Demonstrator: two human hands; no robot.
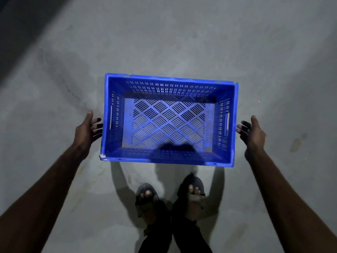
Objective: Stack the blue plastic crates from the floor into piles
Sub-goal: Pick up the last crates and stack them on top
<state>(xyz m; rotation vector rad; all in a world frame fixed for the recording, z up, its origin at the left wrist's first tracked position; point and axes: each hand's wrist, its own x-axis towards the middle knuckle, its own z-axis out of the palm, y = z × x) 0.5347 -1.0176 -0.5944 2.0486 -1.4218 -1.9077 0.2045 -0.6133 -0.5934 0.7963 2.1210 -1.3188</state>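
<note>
The empty blue crate (pixel 169 119) sat on the floor (pixel 164 42), or perhaps just above it. The left hand (pixel 87 130) and right hand (pixel 252 133) flanked its 2 short ends, fingers spread, gripping nothing. It looked stiff and light, best gripped by the handle slots (pixel 226 124).

Blue crate (pixel 169 79), left hand (pixel 87 129), right hand (pixel 253 133) flanking

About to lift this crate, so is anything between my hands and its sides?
Nothing visible does. The left hand and right hand are open, right beside the two short ends of the blue crate.
</note>
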